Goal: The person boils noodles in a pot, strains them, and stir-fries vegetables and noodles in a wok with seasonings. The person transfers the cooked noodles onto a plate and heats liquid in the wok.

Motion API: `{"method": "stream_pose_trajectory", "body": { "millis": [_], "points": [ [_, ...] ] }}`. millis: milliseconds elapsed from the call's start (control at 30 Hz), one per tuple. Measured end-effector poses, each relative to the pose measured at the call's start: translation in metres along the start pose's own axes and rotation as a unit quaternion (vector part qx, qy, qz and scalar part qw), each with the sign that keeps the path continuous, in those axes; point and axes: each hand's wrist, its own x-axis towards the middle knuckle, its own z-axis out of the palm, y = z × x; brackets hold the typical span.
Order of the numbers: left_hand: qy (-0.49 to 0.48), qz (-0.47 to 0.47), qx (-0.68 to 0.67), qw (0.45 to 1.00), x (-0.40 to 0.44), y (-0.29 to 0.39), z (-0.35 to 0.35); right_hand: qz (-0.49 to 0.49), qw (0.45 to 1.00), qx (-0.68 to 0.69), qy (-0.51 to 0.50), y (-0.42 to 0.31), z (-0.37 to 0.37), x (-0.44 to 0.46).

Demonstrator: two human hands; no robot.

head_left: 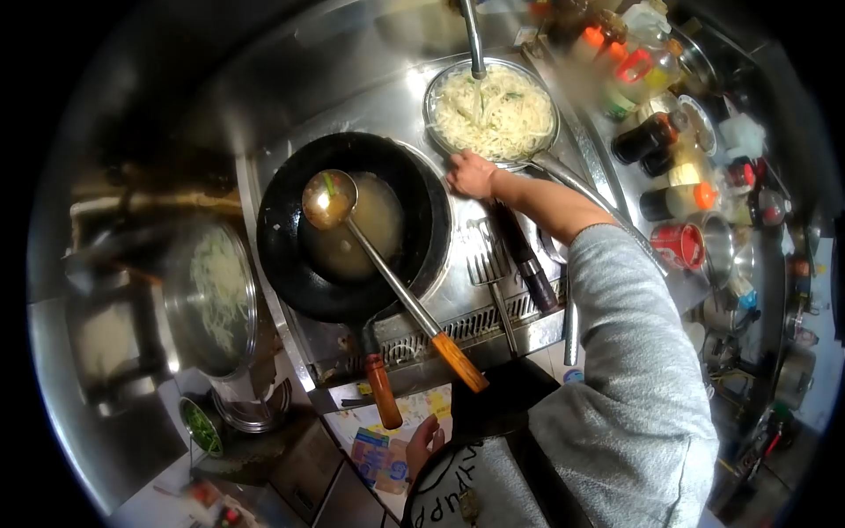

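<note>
My right hand [473,174] is at the lower left rim of a round metal strainer or bowl [544,158], fingers curled; what they hold, if anything, is hidden. Pale shredded food [510,119] fills that vessel, under a metal spout [473,44]. Low in the view, my left hand [424,444] is partly visible near my body, its fingers loosely apart and holding nothing. Left of my right hand, a black wok [286,268] contains cloudy liquid [352,246]. A ladle [387,273] with brownish liquid and a green piece in its bowl rests across the wok, its wooden handle pointing toward me.
A slotted metal tool [487,268] and a dark-handled tool [532,273] lie right of the wok. A pot [251,299] with pale strips stands left, above a bowl of chopped greens [204,427]. Bottles [647,138] and a red can [678,245] line the right side.
</note>
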Motion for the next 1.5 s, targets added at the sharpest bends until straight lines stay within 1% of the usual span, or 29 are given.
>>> {"method": "stream_pose_trajectory", "body": {
  "millis": [67,100,200,267,367,400,433,567,667,767,800,833,867,933,1000,1033,1067,1100,1133,1167,1200,1233,1267,1300,1333,1400,1433,1467,1500],
  "points": [
    [0.009,0.006,0.012,1.000,-0.005,-0.011,0.003,0.052,0.996,0.052,-0.048,0.000,-0.021,-0.005],
    [-0.005,0.003,0.009,1.000,-0.002,-0.016,0.005,0.004,0.999,0.046,-0.024,0.005,-0.018,-0.011],
    [-0.028,-0.001,-0.030,0.999,-0.001,-0.015,0.013,0.041,0.999,0.010,-0.023,0.024,-0.038,-0.028],
    [-0.042,0.007,-0.068,0.997,-0.005,0.017,0.018,0.077,0.993,0.074,0.045,0.042,-0.057,-0.042],
    [-0.053,0.067,0.042,0.995,-0.005,0.066,0.015,-0.085,0.993,0.022,0.085,0.019,-0.048,-0.039],
    [-0.056,0.074,0.062,0.994,0.002,0.053,0.013,-0.142,0.986,0.007,0.087,0.008,-0.035,-0.034],
    [-0.059,0.080,0.082,0.992,0.011,0.028,0.010,-0.134,0.981,-0.020,0.138,-0.001,-0.006,-0.029],
    [0.004,0.092,0.112,0.989,0.007,0.004,0.007,-0.025,0.974,-0.223,-0.012,-0.023,0.056,-0.008],
    [0.043,0.068,0.096,0.992,-0.003,-0.005,0.007,-0.105,0.983,-0.093,-0.120,-0.009,0.033,-0.022],
    [-0.032,0.090,0.022,0.995,0.013,-0.069,0.006,0.115,0.978,0.136,-0.112,0.002,-0.034,-0.031],
    [-0.068,0.103,-0.006,0.992,0.014,-0.082,0.007,0.139,0.958,0.250,0.011,0.022,-0.028,-0.029],
    [-0.044,0.095,0.040,0.994,0.007,-0.035,0.016,0.166,0.952,0.249,0.058,0.042,-0.054,-0.030],
    [-0.060,0.110,0.046,0.991,0.009,-0.011,0.020,0.243,0.915,0.314,0.077,0.064,-0.066,-0.030],
    [-0.086,0.142,0.050,0.985,0.020,0.020,0.029,0.306,0.905,0.280,0.089,0.084,-0.120,-0.048],
    [-0.169,0.182,-0.087,0.965,0.041,0.048,0.044,0.291,0.909,0.239,0.180,0.105,-0.104,-0.052],
    [-0.178,0.171,-0.142,0.959,0.043,0.058,0.051,0.302,0.879,0.290,0.226,0.109,-0.090,-0.056],
    [-0.188,0.162,-0.197,0.949,0.044,0.068,0.054,0.330,0.809,0.411,0.260,0.082,-0.088,-0.073],
    [-0.240,0.105,-0.420,0.869,0.046,0.100,0.051,0.358,0.686,0.569,0.279,0.041,-0.085,-0.086],
    [-0.289,0.060,-0.611,0.734,0.057,0.130,0.043,0.378,0.545,0.693,0.283,-0.002,-0.076,-0.099],
    [-0.338,0.085,-0.625,0.698,0.054,0.136,0.059,0.409,0.412,0.768,0.271,-0.041,-0.058,-0.140],
    [-0.379,0.135,-0.639,0.656,0.053,0.131,0.041,0.429,0.361,0.793,0.237,-0.095,-0.046,-0.158],
    [-0.339,0.058,-0.680,0.648,0.043,0.142,0.027,0.440,0.441,0.761,0.180,-0.131,-0.024,-0.182],
    [-0.316,0.120,-0.649,0.681,0.040,0.140,0.010,0.418,0.656,0.619,0.106,-0.164,0.002,-0.202],
    [-0.309,0.116,-0.678,0.657,0.038,0.143,-0.014,0.373,0.827,0.418,0.048,-0.189,0.019,-0.217],
    [-0.305,0.114,-0.705,0.629,0.038,0.148,-0.041,0.358,0.885,0.297,0.008,-0.208,0.028,-0.222],
    [-0.202,0.073,-0.633,0.743,0.026,0.159,-0.081,0.420,0.841,0.341,-0.001,-0.221,0.021,-0.212],
    [-0.152,0.106,-0.518,0.835,0.014,0.151,-0.089,0.460,0.824,0.332,-0.011,-0.226,0.006,-0.203],
    [-0.101,0.137,-0.387,0.906,0.005,0.144,-0.093,0.498,0.749,0.437,-0.033,-0.225,-0.011,-0.200],
    [-0.026,0.130,-0.263,0.956,-0.009,0.134,-0.090,0.470,0.723,0.503,0.057,-0.226,-0.006,-0.210]
  ]
}}
